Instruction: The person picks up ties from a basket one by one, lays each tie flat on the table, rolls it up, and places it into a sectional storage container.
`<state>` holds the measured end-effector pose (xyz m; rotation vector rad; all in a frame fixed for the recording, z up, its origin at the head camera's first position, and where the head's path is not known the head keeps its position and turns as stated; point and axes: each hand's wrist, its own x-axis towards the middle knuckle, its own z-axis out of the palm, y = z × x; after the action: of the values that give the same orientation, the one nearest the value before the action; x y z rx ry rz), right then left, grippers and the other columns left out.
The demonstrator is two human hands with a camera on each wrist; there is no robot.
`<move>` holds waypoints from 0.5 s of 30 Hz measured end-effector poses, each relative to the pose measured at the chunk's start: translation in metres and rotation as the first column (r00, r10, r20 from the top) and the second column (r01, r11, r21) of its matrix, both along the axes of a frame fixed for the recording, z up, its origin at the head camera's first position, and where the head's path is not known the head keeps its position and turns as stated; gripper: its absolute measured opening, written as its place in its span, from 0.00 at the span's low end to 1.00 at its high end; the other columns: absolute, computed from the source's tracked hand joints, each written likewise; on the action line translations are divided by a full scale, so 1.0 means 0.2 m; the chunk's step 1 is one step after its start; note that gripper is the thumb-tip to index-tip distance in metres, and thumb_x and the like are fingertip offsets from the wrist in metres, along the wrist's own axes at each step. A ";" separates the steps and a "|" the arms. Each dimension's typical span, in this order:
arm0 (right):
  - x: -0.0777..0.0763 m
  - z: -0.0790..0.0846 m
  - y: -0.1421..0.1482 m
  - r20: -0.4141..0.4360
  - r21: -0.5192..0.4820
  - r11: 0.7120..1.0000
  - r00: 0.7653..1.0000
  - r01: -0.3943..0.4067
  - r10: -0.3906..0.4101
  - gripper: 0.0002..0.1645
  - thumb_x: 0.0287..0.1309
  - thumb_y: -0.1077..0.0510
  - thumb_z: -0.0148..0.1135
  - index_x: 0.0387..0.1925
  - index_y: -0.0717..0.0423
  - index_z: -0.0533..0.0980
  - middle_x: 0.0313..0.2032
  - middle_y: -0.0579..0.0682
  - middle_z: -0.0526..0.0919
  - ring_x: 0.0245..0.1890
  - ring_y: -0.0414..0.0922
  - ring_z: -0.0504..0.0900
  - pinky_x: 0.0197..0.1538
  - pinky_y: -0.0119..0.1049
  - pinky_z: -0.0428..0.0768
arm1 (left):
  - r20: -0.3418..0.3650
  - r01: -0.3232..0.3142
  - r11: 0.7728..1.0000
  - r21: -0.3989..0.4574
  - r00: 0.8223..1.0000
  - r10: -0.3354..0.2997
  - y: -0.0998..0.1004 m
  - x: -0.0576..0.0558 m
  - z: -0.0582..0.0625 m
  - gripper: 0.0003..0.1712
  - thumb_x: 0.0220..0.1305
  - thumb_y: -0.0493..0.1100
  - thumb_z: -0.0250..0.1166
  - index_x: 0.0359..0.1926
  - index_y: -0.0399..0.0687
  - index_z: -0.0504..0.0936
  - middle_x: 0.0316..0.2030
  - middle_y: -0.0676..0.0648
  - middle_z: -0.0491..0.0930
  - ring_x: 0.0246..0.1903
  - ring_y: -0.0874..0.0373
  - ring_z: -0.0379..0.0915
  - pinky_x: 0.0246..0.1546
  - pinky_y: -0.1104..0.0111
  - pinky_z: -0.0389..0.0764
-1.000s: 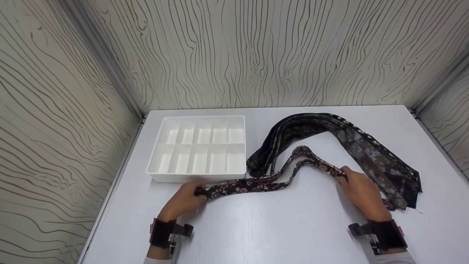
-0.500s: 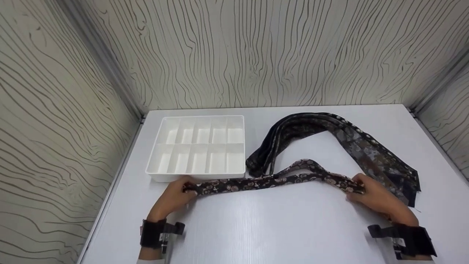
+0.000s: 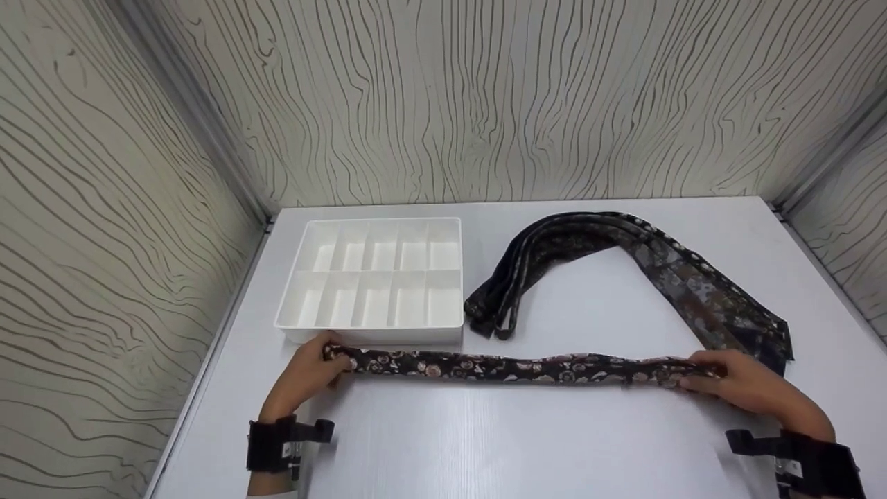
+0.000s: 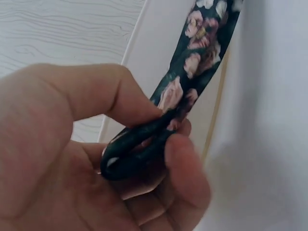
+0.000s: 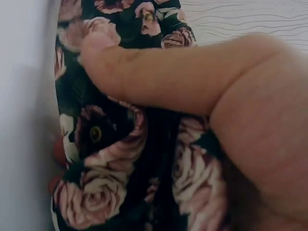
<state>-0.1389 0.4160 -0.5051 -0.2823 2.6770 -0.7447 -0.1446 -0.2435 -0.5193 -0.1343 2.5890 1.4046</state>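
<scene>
A dark necktie (image 3: 513,369) with pink roses stretches straight from hand to hand in front of the box. My left hand (image 3: 308,371) pinches its folded end; the left wrist view shows the fold as a loop (image 4: 134,149) between thumb and fingers. At the other end my right hand (image 3: 752,384) grips the necktie, and in the right wrist view the thumb (image 5: 139,74) lies across the flowered cloth (image 5: 98,192). The part of the necktie past the right hand is mostly hidden behind that hand.
A white box (image 3: 374,335) with several compartments stands at the back left, close behind the left hand. Folded dark neckties (image 3: 682,277) lie in an arc at the back right, partly behind the right hand. Wood-patterned walls (image 3: 485,104) enclose the white table (image 3: 513,443).
Both hands have moved apart, the left one leftward and the right one rightward. The slack, bent necktie is now pulled straight, nearer the front and off the other neckties.
</scene>
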 end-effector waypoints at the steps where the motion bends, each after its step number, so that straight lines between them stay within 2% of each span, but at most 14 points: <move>1: 0.00 0.00 0.00 0.002 -0.004 1.000 1.000 0.009 -0.009 0.23 0.68 0.46 0.71 0.54 0.59 0.84 0.45 0.54 0.88 0.36 0.38 0.79 0.38 0.34 0.76 | 0.015 -0.015 1.000 0.011 1.000 0.015 0.00 0.00 0.00 0.16 0.65 0.38 0.66 0.54 0.42 0.82 0.34 0.44 0.83 0.28 0.54 0.79 0.32 0.63 0.80; 5: 0.00 0.02 0.03 0.078 -0.062 0.998 0.997 -0.001 0.005 0.26 0.66 0.48 0.73 0.56 0.63 0.82 0.46 0.55 0.88 0.35 0.39 0.80 0.35 0.33 0.77 | 0.046 -0.070 0.997 0.038 0.997 0.068 -0.02 0.00 -0.01 0.16 0.68 0.37 0.63 0.56 0.41 0.81 0.36 0.43 0.83 0.29 0.53 0.80 0.33 0.63 0.82; 8: 0.00 0.02 0.06 0.129 -0.074 0.997 0.991 -0.035 0.044 0.23 0.62 0.53 0.74 0.54 0.62 0.82 0.50 0.57 0.86 0.43 0.42 0.80 0.41 0.33 0.79 | 0.053 -0.103 0.994 0.043 0.994 0.101 -0.03 0.00 -0.02 0.16 0.69 0.37 0.63 0.56 0.40 0.80 0.38 0.42 0.82 0.31 0.52 0.80 0.33 0.63 0.84; 10: 0.00 0.02 0.07 0.118 -0.049 0.998 0.992 -0.043 0.049 0.21 0.60 0.55 0.75 0.51 0.60 0.83 0.50 0.57 0.86 0.45 0.45 0.81 0.45 0.36 0.80 | 0.048 -0.114 0.993 0.043 0.993 0.112 -0.04 0.01 -0.02 0.16 0.69 0.37 0.63 0.56 0.39 0.80 0.39 0.41 0.82 0.31 0.52 0.80 0.33 0.62 0.84; 12: 0.00 0.01 0.08 0.084 0.004 1.000 0.996 -0.020 0.020 0.18 0.59 0.55 0.75 0.49 0.58 0.84 0.49 0.58 0.88 0.46 0.49 0.83 0.47 0.41 0.81 | 0.048 -0.119 0.992 0.046 0.992 0.117 -0.05 0.01 -0.02 0.16 0.69 0.37 0.63 0.56 0.38 0.79 0.40 0.40 0.82 0.31 0.52 0.80 0.33 0.62 0.83; 15: 0.01 0.00 0.09 0.006 0.066 0.998 1.000 0.013 -0.014 0.17 0.62 0.52 0.75 0.47 0.56 0.85 0.47 0.58 0.89 0.44 0.50 0.84 0.45 0.44 0.81 | 0.046 -0.122 0.992 0.039 0.992 0.120 -0.06 0.02 -0.03 0.16 0.69 0.37 0.64 0.56 0.37 0.78 0.42 0.40 0.81 0.32 0.52 0.80 0.34 0.61 0.83</move>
<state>-0.1360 0.4337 -0.5045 -0.2446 2.6942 -0.6580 -0.1409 -0.2559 -0.5251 -0.3173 2.5525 1.4780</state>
